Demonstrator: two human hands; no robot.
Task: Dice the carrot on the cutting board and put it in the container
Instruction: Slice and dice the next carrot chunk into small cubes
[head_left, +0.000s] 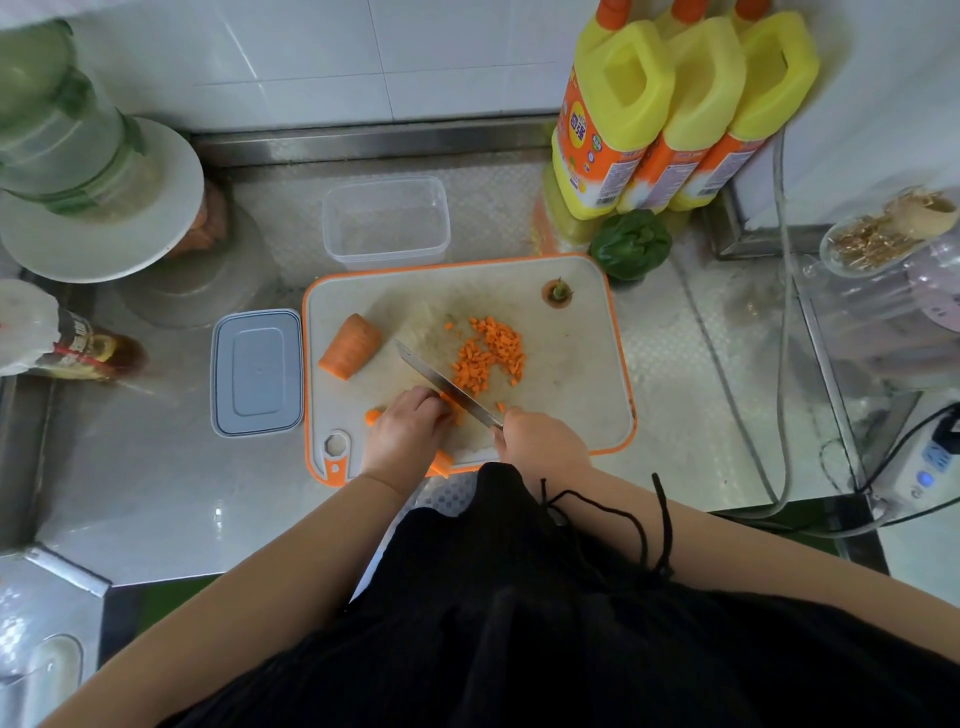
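An orange-rimmed cutting board (571, 374) lies on the steel counter. My left hand (405, 436) presses curled fingers on carrot strips (440, 461) at the board's near edge. My right hand (540, 441) grips the handle of a knife (441, 382), whose blade slants across the board against my left fingers. A pile of diced carrot (491, 356) lies right of the blade. A thick carrot chunk (350, 345) rests at the board's left. The cut carrot top (557, 292) sits at the far right corner. The clear container (385, 223) stands behind the board, nothing in it.
The container's grey lid (257, 371) lies left of the board. A green pepper (631, 244) and three yellow bottles (675, 114) stand at the back right. A plate with a green jar (98, 208) sits at the left. Cables and a power strip (924, 467) lie right.
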